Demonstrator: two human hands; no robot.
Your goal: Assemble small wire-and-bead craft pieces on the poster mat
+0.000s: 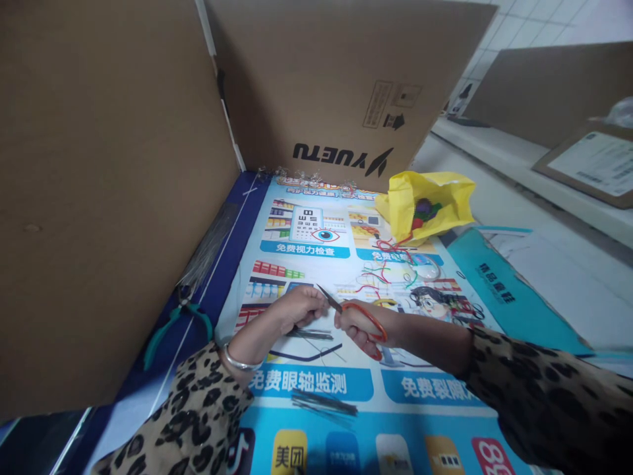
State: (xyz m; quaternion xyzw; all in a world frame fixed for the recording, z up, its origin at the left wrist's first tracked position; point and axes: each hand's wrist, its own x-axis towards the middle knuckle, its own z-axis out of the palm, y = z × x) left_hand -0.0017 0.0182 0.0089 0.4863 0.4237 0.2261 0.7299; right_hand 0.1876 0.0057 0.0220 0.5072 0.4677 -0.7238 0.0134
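My right hand [360, 324] grips a pair of scissors [370, 316] with orange handles, its dark blades pointing up and left. Close by those blades, my left hand [304, 307] has its fingers pinched together; whatever sits between them is too small to make out. Just below the left hand lies a small bundle of thin dark wires [311, 334]. A second bundle of short wires [324, 405] rests nearer to me. Several red and green threads [378, 280] are scattered beyond my right hand, by a clear round dish [428, 269].
Tall cardboard panels [316, 79] wall the left and back. At left lie pliers [171, 330] with teal handles and a long wire bundle [210, 247]. A yellow bag [445, 211] with colored balls of thread stands at back right, near a teal cardboard piece [514, 290]. Small wire pieces [311, 178] line the back.
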